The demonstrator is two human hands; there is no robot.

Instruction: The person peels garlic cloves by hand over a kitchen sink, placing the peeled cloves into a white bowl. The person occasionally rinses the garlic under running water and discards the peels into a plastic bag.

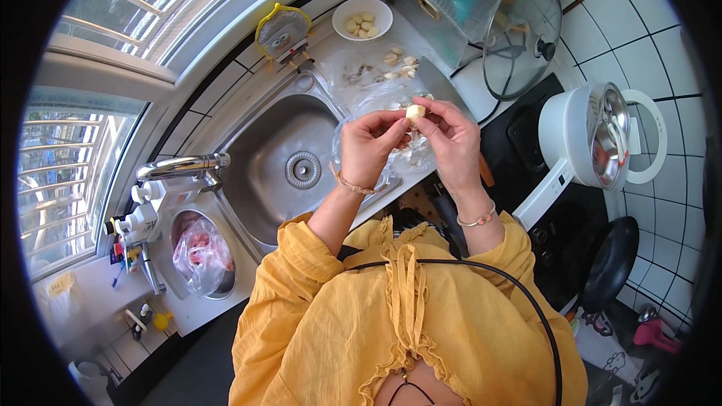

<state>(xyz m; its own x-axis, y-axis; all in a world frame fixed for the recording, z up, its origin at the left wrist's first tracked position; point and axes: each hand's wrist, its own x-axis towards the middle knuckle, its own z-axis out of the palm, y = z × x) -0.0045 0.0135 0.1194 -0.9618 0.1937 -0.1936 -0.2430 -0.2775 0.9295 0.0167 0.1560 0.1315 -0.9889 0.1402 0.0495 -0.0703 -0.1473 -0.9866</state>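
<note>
A pale, peeled garlic clove (415,113) is held between the fingertips of both my hands. My left hand (369,138) pinches it from the left and my right hand (453,132) from the right. Beneath my hands, clear plastic (379,97) covers the counter, with papery garlic skins (416,151) scattered on it. Several garlic cloves still in their skins (407,71) rest farther back on the plastic. Behind those, a white bowl (339,19) contains several peeled cloves (364,26).
To the left is a steel sink (259,163) with a chrome faucet (183,166). A smaller basin holds a plastic bag of reddish food (202,256). On the right are a black cooktop (522,124), a white long-handled pot (567,124), a glass lid (522,39) and a dark pan (610,265).
</note>
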